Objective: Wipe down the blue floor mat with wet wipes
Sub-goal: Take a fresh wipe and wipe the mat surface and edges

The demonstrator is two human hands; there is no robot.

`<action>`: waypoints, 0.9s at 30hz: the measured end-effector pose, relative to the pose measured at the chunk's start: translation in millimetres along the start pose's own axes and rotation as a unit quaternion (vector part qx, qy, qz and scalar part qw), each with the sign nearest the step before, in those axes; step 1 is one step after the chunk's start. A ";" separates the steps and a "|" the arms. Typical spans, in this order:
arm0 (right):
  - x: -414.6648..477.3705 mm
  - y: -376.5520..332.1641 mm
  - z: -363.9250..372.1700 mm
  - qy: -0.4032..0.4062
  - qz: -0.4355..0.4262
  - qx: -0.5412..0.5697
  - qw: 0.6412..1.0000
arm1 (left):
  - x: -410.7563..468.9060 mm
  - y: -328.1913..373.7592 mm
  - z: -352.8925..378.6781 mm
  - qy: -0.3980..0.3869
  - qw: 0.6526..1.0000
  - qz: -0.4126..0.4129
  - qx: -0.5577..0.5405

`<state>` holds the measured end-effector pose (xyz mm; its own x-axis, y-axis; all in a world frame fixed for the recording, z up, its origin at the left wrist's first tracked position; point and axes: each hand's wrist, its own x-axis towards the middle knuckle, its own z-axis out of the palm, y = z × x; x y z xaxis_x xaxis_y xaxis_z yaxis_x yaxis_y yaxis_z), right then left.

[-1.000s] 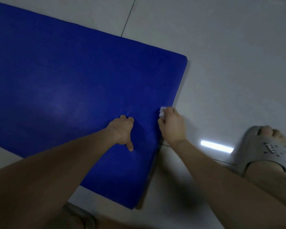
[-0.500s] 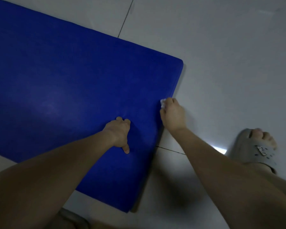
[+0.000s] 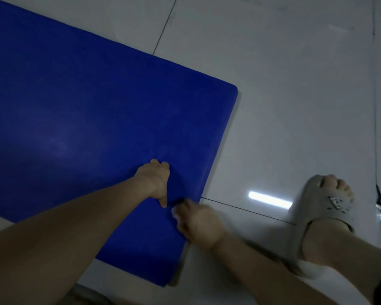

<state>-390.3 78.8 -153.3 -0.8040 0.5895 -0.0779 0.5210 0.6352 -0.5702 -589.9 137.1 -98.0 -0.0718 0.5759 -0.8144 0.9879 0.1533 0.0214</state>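
Two bare hands meet at the lower right edge of the blue floor mat (image 3: 86,128), which fills the left and centre of the frame on pale floor tiles (image 3: 295,95). The left hand (image 3: 154,183) presses curled fingers into the mat, holding nothing. Just below it, the blurred right hand (image 3: 199,224) grips a pale wet wipe (image 3: 174,214) against the mat's edge. A grey slipper (image 3: 326,208) stands at the right.

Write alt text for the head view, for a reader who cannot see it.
A person's right hand, motion-blurred, holds a pale wet wipe at the right edge of a blue floor mat, while the left hand, fingers curled, presses on the mat. A foot in a grey slipper stands on the white tiled floor.
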 end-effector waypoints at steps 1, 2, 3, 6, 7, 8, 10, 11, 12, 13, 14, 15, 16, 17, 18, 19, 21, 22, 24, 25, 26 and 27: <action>13.1 15.8 -7.3 0.047 0.031 -0.014 0.998 | 0.7 0.8 -0.2 0.002 1.000 0.001 0.000; 29.2 33.2 -16.6 0.097 0.070 -0.025 0.992 | 1.2 1.2 -0.2 0.001 1.000 0.002 0.000; 46.4 51.4 -28.3 0.130 0.100 -0.031 0.986 | 1.1 1.3 0.2 -0.001 1.000 0.003 0.000; 102.3 102.4 -63.4 0.165 0.138 -0.039 0.976 | 2.8 0.5 2.3 -0.002 1.000 0.003 0.008; 120.4 115.7 -76.4 0.176 0.155 -0.043 0.971 | 2.4 0.0 3.1 -0.002 1.000 0.003 0.008; 138.0 130.1 -87.6 0.184 0.183 -0.055 0.964 | 3.1 -0.4 3.2 -0.002 1.000 0.003 0.009; 164.8 152.8 -106.9 0.190 0.249 -0.088 0.946 | 4.2 -0.8 1.8 0.000 1.000 0.003 0.011; 172.0 158.6 -111.9 0.196 0.271 -0.092 0.938 | 4.0 -0.7 0.6 -0.001 1.000 0.002 0.014; 175.2 160.4 -112.5 0.204 0.286 -0.078 0.933 | 4.0 -0.8 0.3 -0.004 1.000 0.000 0.017; 174.9 158.6 -108.8 0.211 0.299 -0.052 0.929 | 4.3 -1.6 1.1 -0.007 1.000 -0.001 0.018; 170.4 152.2 -102.8 0.220 0.308 -0.024 0.925 | 4.6 -2.0 2.1 -0.009 1.000 0.001 0.020; 161.6 140.9 -94.8 0.226 0.310 -0.002 0.923 | 4.7 -2.2 2.4 -0.010 1.000 0.003 0.023; 149.0 128.2 -83.7 0.225 0.302 0.012 0.926 | 4.3 -2.4 2.4 -0.010 1.000 0.004 0.025; 132.0 113.3 -71.5 0.217 0.279 0.020 0.935 | 3.9 -2.5 1.7 -0.010 1.000 0.004 0.026; 110.8 95.6 -59.3 0.200 0.249 0.028 0.947 | 3.4 -1.9 0.6 -0.010 1.000 0.002 0.023; 88.4 75.4 -46.8 0.173 0.217 0.035 0.960 | 3.2 -1.7 0.1 -0.013 1.000 0.000 0.017; 46.2 37.8 -29.2 0.117 0.153 0.039 0.980 | 0.9 0.2 -2.2 -0.013 1.000 0.000 0.007; 33.9 29.0 -23.3 0.104 0.122 0.031 0.987 | 0.3 1.0 -2.9 -0.011 1.000 0.002 0.006; 34.7 36.7 -21.8 0.108 0.078 -0.003 0.991 | -1.0 1.6 -2.6 -0.012 1.000 0.000 0.003; 44.8 49.1 -26.4 0.127 0.085 -0.013 0.988 | -1.5 1.9 -2.8 -0.009 1.000 0.000 0.004; 58.3 64.3 -32.7 0.161 0.112 -0.009 0.981 | -1.6 1.8 -2.3 -0.006 1.000 0.000 0.005; 74.1 81.3 -42.1 0.197 0.149 0.005 0.969 | -1.5 1.5 -1.4 -0.005 1.000 0.000 0.006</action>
<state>-395.4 195.1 -171.0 -0.4456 0.8918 0.0781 0.7082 0.4045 -0.5786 -588.5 137.5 -96.0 -0.0708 0.5670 -0.8207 0.9895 0.1442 0.0142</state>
